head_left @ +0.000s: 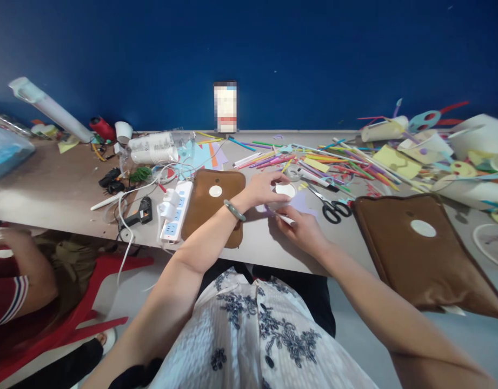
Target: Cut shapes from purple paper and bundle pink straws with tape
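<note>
My left hand presses an upturned white paper cup down on a pale purple sheet of paper lying on the table. A green bangle is on that wrist. My right hand holds a white pen with its tip against the base of the cup, on the purple paper. Black-handled scissors lie just right of the cup.
Two brown pouches lie on the table, one left of my hands and a bigger one at the right. Past them: a white power strip, a glue gun, several coloured straws, paper cups, a phone. Another person's arm is at left.
</note>
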Motion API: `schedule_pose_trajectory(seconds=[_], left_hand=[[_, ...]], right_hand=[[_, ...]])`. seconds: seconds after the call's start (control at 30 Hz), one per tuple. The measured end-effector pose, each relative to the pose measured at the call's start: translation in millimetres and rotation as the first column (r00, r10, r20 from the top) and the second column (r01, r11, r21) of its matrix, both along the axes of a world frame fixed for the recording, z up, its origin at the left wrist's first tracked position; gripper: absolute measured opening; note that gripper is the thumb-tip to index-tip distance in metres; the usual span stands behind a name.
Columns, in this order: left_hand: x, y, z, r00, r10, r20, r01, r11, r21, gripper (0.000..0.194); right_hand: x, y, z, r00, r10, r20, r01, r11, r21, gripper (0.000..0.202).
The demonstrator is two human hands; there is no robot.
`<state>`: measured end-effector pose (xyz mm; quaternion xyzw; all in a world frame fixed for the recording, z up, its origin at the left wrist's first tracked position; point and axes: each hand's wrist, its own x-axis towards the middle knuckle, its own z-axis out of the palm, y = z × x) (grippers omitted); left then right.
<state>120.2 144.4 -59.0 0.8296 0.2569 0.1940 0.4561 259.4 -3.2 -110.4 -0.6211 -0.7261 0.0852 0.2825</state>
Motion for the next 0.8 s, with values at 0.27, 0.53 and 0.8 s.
schedule_pose_trajectory(seconds=[0.27,0.53,0.8], left_hand=[[1,-1,-1.4,0.999,0.007,0.031,-0.006,0.999,-0.033,0.040],[1,-1,-2.2,1.000,0.007,0.016,-0.007,1.000,-0.013,0.040],[0,-2,-0.5,1.000,0.003,-0.001,-0.003,1.000,-0.014,0.041]], right_hand=[[8,-9,10.2,0.993,0.019,-0.118,-0.024,0.999,-0.040,0.020],[19,-15,14.7,0.979,-0.049,-0.196,0.031,0.995,-0.093,0.019],[32,-16,17.4,0.943,-0.185,-0.278,0.132,0.971,-0.197,0.019]])
